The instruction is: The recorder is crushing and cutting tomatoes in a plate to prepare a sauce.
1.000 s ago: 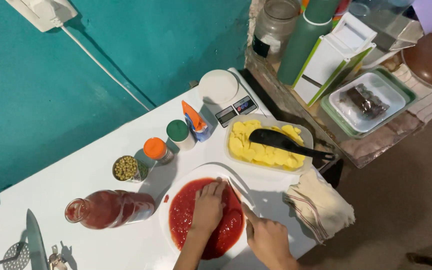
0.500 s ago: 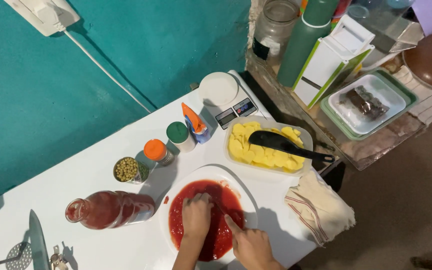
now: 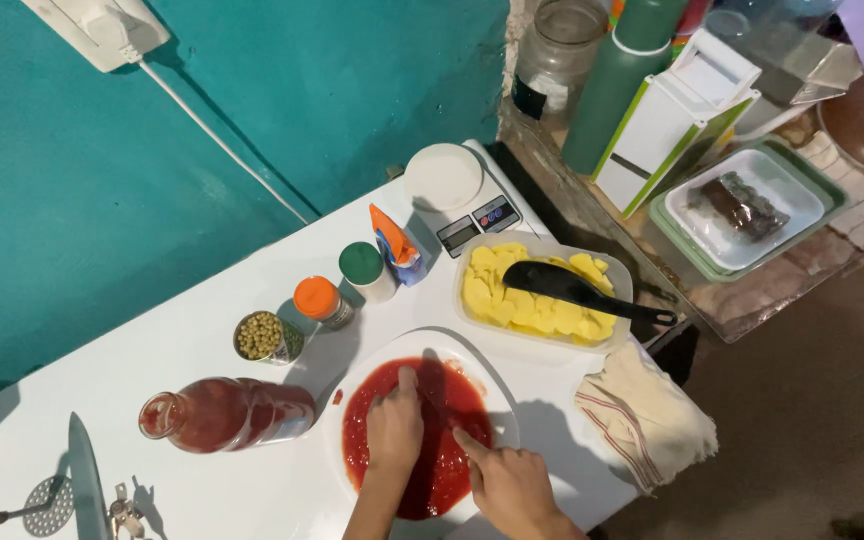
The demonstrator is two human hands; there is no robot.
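Since the earlier frames, the left hand (image 3: 394, 432) has been moved a little toward the near side of the red sauce (image 3: 422, 440), and the right hand (image 3: 512, 487) has been drawn lower and to the right, so that its pointing finger now lies at the right edge of the sauce. The sauce is spread as a wide red layer on a white plate (image 3: 497, 400), which is placed at the near edge of the white table (image 3: 132, 350).

The left hand is laid on the sauce with the fingers bent and kept together; nothing is grasped by them. The fingers of the right hand are loosely curled, with one finger stretched out onto the sauce, and no object is seen to be held.

Just to the left of the plate, a glass bottle of red sauce (image 3: 227, 414) is laid on its side. Behind it, an open tin of green peas (image 3: 264, 337), a jar with an orange lid (image 3: 320, 300) and a jar with a green lid (image 3: 364, 268) are set in a row. To the right of the plate, a clear container of yellow slices (image 3: 512, 300) is found, with a black spatula (image 3: 577, 290) resting in it, and a folded cloth (image 3: 647, 415) is placed near the table corner. A small kitchen scale (image 3: 462, 200) is standing behind the container, against the teal wall (image 3: 102, 180).
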